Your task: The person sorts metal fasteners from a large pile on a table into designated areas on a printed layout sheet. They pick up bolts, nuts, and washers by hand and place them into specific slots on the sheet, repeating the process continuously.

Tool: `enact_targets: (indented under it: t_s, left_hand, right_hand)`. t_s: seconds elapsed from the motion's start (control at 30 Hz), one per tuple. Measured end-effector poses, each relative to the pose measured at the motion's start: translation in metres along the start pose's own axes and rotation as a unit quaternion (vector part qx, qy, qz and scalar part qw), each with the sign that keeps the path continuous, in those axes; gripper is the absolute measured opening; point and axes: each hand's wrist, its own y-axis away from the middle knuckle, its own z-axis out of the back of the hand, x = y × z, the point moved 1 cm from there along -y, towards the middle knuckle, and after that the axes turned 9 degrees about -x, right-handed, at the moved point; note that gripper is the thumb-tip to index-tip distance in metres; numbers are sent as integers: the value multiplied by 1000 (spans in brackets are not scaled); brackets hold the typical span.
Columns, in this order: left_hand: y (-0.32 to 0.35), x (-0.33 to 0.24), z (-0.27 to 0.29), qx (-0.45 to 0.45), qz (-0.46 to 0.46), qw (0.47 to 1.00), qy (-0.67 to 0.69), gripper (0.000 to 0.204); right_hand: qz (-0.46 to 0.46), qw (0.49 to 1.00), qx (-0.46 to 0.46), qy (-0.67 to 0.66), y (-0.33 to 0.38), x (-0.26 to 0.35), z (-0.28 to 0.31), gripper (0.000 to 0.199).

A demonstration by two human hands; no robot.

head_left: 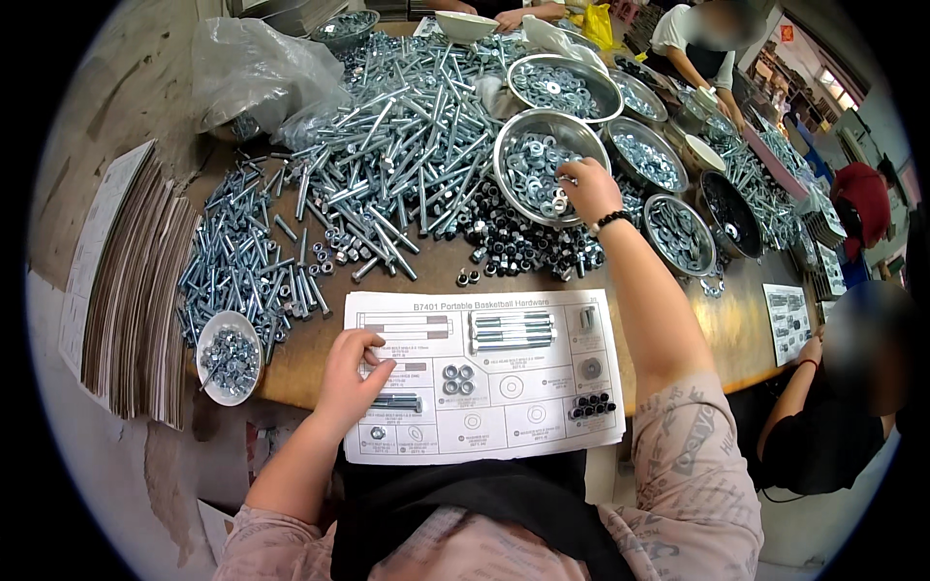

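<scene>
My right hand reaches into a steel bowl of silvery washers. Its fingertips are pinched on a washer at the bowl's right side. My left hand rests on the left part of a printed parts sheet, thumb and forefinger apart, nothing visible between them. Lying on the sheet are several long bolts, shorter bolts beside my left hand, a group of silver nuts, black nuts and a single nut.
Loose bolts heap across the table, with black nuts in front. A white bowl of small hardware and a stack of cardboard sheets stand left. More bowls line the right. Co-workers' hands are at the right and far side.
</scene>
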Motion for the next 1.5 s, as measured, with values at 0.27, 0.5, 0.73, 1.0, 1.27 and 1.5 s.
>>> enact_targets:
  t_s: [0.27,0.5,0.73,1.0,1.27,1.5]
  left_hand:
    - [4,5,9,-10,30,999,-10,25]
    - [4,8,13,-19,33,999,-10,24]
    - [7,12,17,-21,34,999,0,24]
    - [5,7,18,-61,29,997,36,24]
    - [-41,-65,-22,91,111,945,293,47]
    - [-37,-104,-51,102,112,905,396,40]
  right_hand:
    - [92,979,100,153,-42,15,-32,24]
    - [46,958,148,241,-53,24,-37,21]
    - [64,944,200,256,-51,22,-30,19]
    - [-119,972,37,-198,-20,3,-19,22]
    - [-24,894,11,-447,80,102,44,11]
    - [113,913,-31,-390,142,141,76,20]
